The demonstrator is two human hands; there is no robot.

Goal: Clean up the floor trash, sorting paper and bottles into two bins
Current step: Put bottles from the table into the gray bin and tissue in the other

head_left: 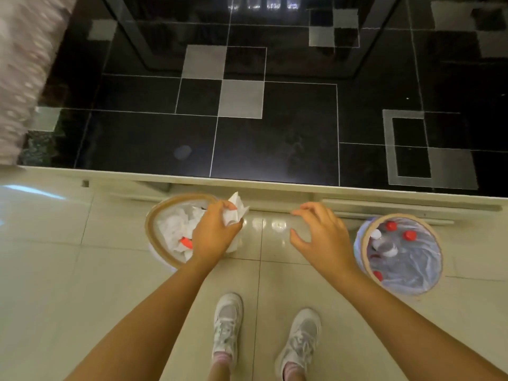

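Observation:
My left hand (213,232) is shut on a crumpled white paper (235,209), held over the right rim of the left bin (154,240). That bin has a tan rim and holds crumpled white paper with a red scrap showing. My right hand (321,235) hovers open and empty above the floor between the bins, fingers spread. The right bin (365,259) has a clear liner and holds plastic bottles with red caps (409,235).
Both bins stand on cream floor tiles against a white baseboard (275,188) under a black tiled wall. My two white sneakers (228,325) are planted behind the bins. A blurred pale curtain (22,78) hangs at the far left.

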